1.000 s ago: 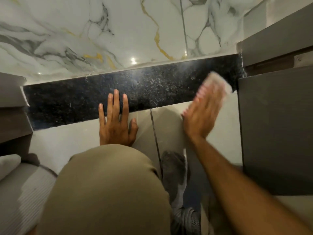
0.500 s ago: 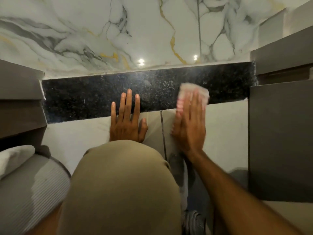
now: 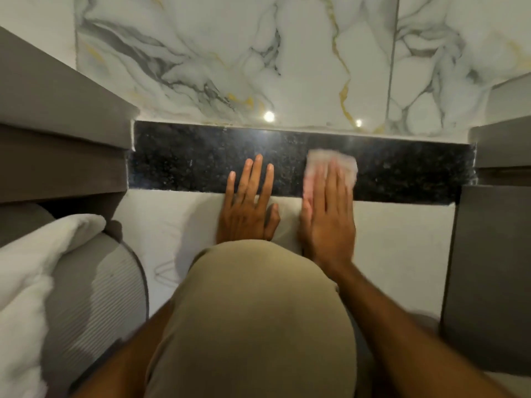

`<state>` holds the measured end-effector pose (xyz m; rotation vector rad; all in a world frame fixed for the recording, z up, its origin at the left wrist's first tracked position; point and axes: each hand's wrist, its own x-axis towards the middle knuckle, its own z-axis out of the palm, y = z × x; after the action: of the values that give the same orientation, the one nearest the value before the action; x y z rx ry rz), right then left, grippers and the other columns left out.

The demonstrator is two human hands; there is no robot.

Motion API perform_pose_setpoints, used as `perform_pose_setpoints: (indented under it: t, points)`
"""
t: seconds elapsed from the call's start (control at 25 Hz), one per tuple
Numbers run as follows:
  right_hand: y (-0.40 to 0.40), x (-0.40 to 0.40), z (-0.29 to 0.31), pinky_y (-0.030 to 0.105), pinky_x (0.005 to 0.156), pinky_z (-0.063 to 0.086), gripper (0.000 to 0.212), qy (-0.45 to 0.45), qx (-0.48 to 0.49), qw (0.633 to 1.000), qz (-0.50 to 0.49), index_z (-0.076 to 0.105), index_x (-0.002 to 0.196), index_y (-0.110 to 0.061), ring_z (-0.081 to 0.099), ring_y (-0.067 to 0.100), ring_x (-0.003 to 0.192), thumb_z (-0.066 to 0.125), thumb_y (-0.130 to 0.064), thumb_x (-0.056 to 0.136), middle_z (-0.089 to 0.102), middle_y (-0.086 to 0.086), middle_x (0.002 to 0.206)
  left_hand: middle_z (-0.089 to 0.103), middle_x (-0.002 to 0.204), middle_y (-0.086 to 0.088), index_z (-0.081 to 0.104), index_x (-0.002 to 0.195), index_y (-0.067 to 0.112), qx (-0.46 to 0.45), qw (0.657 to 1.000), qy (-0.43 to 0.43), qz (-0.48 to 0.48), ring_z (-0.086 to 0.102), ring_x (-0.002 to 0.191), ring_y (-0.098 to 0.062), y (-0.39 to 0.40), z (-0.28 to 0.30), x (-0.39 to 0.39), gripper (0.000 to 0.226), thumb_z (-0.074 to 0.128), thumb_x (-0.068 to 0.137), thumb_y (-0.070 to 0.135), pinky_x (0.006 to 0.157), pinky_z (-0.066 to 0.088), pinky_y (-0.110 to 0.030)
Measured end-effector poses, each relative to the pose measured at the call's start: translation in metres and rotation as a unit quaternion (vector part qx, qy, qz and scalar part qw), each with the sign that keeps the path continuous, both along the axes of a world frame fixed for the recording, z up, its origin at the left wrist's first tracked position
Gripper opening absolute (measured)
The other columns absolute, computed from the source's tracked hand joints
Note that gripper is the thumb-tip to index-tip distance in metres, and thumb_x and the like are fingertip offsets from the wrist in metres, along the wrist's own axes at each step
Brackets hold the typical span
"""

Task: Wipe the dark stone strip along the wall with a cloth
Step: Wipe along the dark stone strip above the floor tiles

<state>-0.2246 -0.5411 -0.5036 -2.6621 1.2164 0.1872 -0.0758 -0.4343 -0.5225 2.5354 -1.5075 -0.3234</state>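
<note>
A dark speckled stone strip (image 3: 184, 165) runs left to right at the foot of the marble wall. A pale pink and white cloth (image 3: 317, 163) lies on the strip just right of its middle. My right hand (image 3: 329, 216) presses flat on the cloth, fingers stretched over it, palm on the light floor tile below. My left hand (image 3: 248, 205) rests flat and empty beside it to the left, fingertips on the strip, fingers apart. My bent knee in beige trousers (image 3: 253, 320) hides both wrists' lower parts.
Grey cabinet fronts box the strip in at the left (image 3: 57, 133) and right (image 3: 494, 268). A white towel (image 3: 31, 271) lies on a ribbed grey cushion (image 3: 97, 297) at lower left. Marble wall (image 3: 258, 58) rises behind the strip; light floor tile (image 3: 402, 242) lies before it.
My right hand has slid the cloth leftward along the strip, from its right end to near the middle beside my left hand. The view has shifted rightward; my left hand stays planted.
</note>
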Motion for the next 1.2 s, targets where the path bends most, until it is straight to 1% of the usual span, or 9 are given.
perform_pose_setpoints:
  t: [0.12, 0.24, 0.44, 0.6, 0.68, 0.8, 0.96, 1.08, 1.2]
  points:
    - [0.026, -0.028, 0.012, 0.055, 0.142, 0.022, 0.075, 0.048, 0.020, 0.993, -0.103, -0.002, 0.178, -0.009, -0.001, 0.030, 0.175, 0.035, -0.034, 0.117, -0.002, 0.014, 0.188, 0.023, 0.179, -0.018, 0.030, 0.170, 0.010, -0.002, 1.000, 0.023, 0.022, 0.020, 0.168, -0.034, -0.002, 0.006, -0.001, 0.071, 0.058, 0.108, 0.029, 0.137, 0.017, -0.059]
    - [0.005, 0.050, 0.004, 0.058, 0.142, 0.022, 0.074, -0.004, -0.007, 0.987, -0.159, 0.001, 0.177, -0.006, 0.006, 0.036, 0.175, 0.036, -0.033, 0.118, 0.003, 0.020, 0.187, 0.023, 0.179, -0.019, 0.030, 0.170, 0.009, 0.003, 0.997, 0.016, 0.079, 0.020, 0.168, -0.035, 0.010, 0.005, 0.000, 0.069, 0.051, 0.109, 0.031, 0.137, 0.017, -0.059]
    - [0.020, 0.167, -0.009, 0.055, 0.145, 0.012, 0.073, -0.073, 0.044, 0.989, 0.122, 0.009, 0.178, -0.009, 0.007, 0.034, 0.176, 0.036, -0.031, 0.114, 0.006, 0.017, 0.187, 0.014, 0.180, -0.022, 0.021, 0.172, 0.007, 0.084, 0.975, -0.016, 0.206, 0.013, 0.169, -0.038, 0.089, 0.008, 0.007, 0.066, 0.030, 0.114, 0.038, 0.138, 0.018, -0.061]
    - [0.056, 0.065, 0.008, 0.057, 0.141, 0.026, 0.066, -0.016, 0.078, 0.959, 0.272, 0.014, 0.178, -0.017, 0.006, 0.027, 0.176, 0.030, -0.037, 0.117, 0.011, 0.009, 0.188, 0.005, 0.181, -0.019, 0.011, 0.172, 0.008, 0.153, 0.959, 0.028, 0.235, 0.006, 0.170, -0.037, 0.124, 0.031, 0.012, 0.074, 0.013, 0.108, 0.045, 0.139, 0.014, -0.061]
    - [0.038, 0.033, 0.015, 0.054, 0.142, 0.022, 0.070, 0.016, 0.071, 0.978, 0.197, 0.004, 0.179, -0.019, -0.004, 0.022, 0.176, 0.028, -0.039, 0.116, 0.001, 0.006, 0.188, 0.005, 0.182, -0.018, 0.011, 0.173, 0.009, 0.144, 0.961, 0.037, 0.231, 0.006, 0.170, -0.035, 0.123, 0.034, 0.013, 0.074, 0.016, 0.108, 0.045, 0.139, 0.014, -0.061]
    - [0.005, 0.105, 0.007, 0.055, 0.145, 0.012, 0.070, -0.002, 0.022, 0.999, 0.049, -0.003, 0.178, -0.012, -0.004, 0.029, 0.176, 0.025, -0.033, 0.118, -0.004, 0.014, 0.188, 0.011, 0.182, -0.020, 0.018, 0.172, 0.007, 0.132, 0.963, 0.014, 0.237, 0.011, 0.170, -0.037, 0.125, 0.028, 0.011, 0.072, 0.035, 0.111, 0.041, 0.137, 0.020, -0.062]
    - [0.026, 0.235, 0.001, 0.053, 0.145, 0.010, 0.070, -0.038, 0.061, 0.988, 0.139, 0.006, 0.178, -0.009, 0.003, 0.032, 0.176, 0.021, -0.037, 0.116, 0.003, 0.015, 0.188, 0.016, 0.180, -0.022, 0.022, 0.171, 0.006, 0.120, 0.962, 0.005, 0.247, 0.015, 0.169, -0.038, 0.125, 0.024, 0.010, 0.066, 0.038, 0.114, 0.037, 0.137, 0.020, -0.060]
    - [0.039, 0.205, 0.012, 0.051, 0.145, 0.009, 0.068, -0.011, 0.082, 0.977, 0.198, 0.003, 0.178, -0.010, -0.001, 0.028, 0.177, 0.026, -0.034, 0.119, -0.001, 0.012, 0.188, 0.011, 0.181, -0.019, 0.017, 0.172, 0.008, 0.144, 0.962, 0.002, 0.231, 0.012, 0.170, -0.035, 0.125, 0.033, 0.011, 0.068, 0.031, 0.115, 0.041, 0.137, 0.019, -0.059]
    - [0.015, 0.132, 0.024, 0.050, 0.146, 0.008, 0.069, 0.010, 0.064, 0.990, 0.128, -0.001, 0.178, -0.013, -0.005, 0.024, 0.176, 0.025, -0.035, 0.119, -0.006, 0.009, 0.189, 0.008, 0.181, -0.020, 0.014, 0.172, 0.007, 0.149, 0.965, -0.007, 0.214, 0.011, 0.169, -0.036, 0.128, 0.035, 0.012, 0.068, 0.028, 0.113, 0.037, 0.136, 0.023, -0.060]
